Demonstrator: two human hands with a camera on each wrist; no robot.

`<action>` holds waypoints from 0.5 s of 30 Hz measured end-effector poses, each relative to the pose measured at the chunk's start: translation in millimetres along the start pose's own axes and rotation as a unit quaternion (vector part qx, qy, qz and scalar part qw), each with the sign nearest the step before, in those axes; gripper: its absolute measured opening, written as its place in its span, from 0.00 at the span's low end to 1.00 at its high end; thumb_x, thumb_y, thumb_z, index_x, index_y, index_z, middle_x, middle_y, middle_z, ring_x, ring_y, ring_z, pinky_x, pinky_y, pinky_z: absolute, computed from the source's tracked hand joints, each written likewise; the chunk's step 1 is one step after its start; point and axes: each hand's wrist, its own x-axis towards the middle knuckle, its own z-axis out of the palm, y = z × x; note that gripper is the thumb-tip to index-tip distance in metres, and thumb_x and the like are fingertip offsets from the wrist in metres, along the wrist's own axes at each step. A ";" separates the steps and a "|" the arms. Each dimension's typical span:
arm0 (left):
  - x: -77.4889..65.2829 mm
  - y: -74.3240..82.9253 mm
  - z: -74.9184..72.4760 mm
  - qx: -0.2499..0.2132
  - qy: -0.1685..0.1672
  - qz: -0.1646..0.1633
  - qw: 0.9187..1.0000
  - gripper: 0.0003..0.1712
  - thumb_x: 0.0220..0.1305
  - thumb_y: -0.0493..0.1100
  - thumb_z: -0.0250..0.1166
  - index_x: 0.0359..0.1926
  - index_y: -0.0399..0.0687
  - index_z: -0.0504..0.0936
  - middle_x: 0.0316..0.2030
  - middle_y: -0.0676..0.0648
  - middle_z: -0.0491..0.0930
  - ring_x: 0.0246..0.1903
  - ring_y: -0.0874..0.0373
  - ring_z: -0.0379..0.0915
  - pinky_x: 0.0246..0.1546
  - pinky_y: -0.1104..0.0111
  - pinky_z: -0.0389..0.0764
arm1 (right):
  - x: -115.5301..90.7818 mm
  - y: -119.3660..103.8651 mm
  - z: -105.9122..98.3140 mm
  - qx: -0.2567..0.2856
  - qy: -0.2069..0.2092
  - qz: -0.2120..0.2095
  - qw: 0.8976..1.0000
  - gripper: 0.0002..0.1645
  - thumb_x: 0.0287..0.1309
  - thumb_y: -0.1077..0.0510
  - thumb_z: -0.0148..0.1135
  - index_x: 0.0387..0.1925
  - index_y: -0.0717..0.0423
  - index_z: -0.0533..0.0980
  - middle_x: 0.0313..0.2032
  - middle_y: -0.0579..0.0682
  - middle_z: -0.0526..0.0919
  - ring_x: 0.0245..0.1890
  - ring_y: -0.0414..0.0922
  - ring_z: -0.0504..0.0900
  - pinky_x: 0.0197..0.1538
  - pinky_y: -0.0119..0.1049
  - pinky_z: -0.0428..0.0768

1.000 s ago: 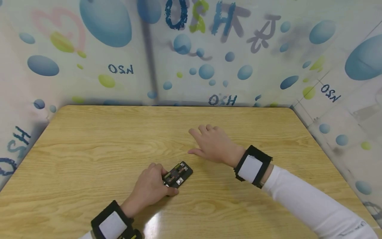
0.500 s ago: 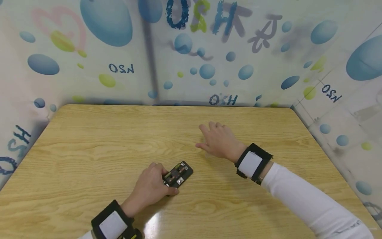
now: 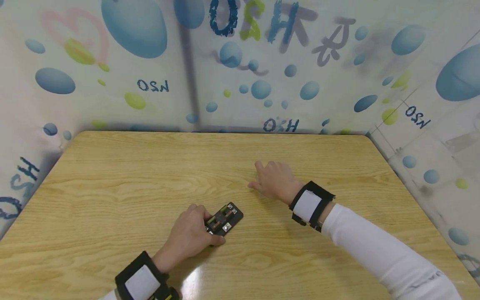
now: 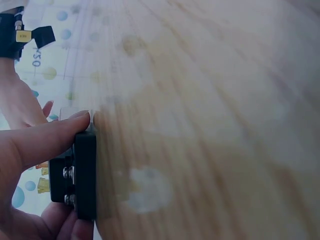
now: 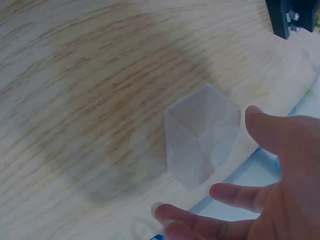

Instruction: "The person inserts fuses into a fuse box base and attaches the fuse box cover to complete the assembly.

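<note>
My left hand (image 3: 189,233) grips a flat black block (image 3: 226,218) with metal screws and terminals, near the middle of the table. In the left wrist view, thumb and fingers hold the block (image 4: 85,175) by opposite ends, and brass-coloured tabs stick out of one face. Farther to the right, my right hand (image 3: 275,179) is low over the table with its thumb spread from the fingers. The right wrist view shows a clear plastic box-shaped cover (image 5: 192,140) between that thumb and the fingers. A narrow gap shows beside the thumb; finger contact is hard to tell.
Light wood table (image 3: 112,187) lies under both hands. Behind and beside it stand white walls (image 3: 240,108) printed with blue and green bubbles. Each wrist wears a black band (image 3: 313,204).
First my right hand shifted right, away from the block; since then it has come down slightly and its fingers look more bent. My left hand keeps its grip on the block in place.
</note>
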 end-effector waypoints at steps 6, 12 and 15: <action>-0.2 -0.3 -0.1 0.000 0.000 0.002 1.000 0.35 0.29 0.52 0.84 0.39 0.38 0.82 0.33 0.47 0.75 0.31 0.56 0.69 0.31 0.67 0.69 | 0.2 -1.6 5.4 -0.002 -0.008 -0.001 1.000 0.32 0.69 0.36 0.51 0.52 0.62 0.71 0.17 0.46 0.66 0.16 0.41 0.66 0.19 0.32 0.61; 0.0 -0.5 -0.2 -0.005 0.000 0.000 1.000 0.35 0.29 0.52 0.85 0.39 0.38 0.82 0.32 0.47 0.74 0.30 0.56 0.69 0.30 0.67 0.69 | 0.8 -3.5 12.2 0.015 0.001 -0.012 1.000 0.21 0.71 0.47 0.53 0.45 0.63 0.73 0.21 0.48 0.72 0.19 0.43 0.72 0.20 0.34 0.66; 0.1 -0.6 -0.3 -0.006 -0.001 -0.004 1.000 0.35 0.29 0.52 0.85 0.39 0.38 0.82 0.32 0.47 0.74 0.31 0.55 0.69 0.31 0.67 0.69 | 1.2 -4.8 16.8 0.019 0.016 -0.018 1.000 0.17 0.71 0.51 0.53 0.43 0.64 0.74 0.22 0.50 0.75 0.20 0.43 0.75 0.21 0.35 0.72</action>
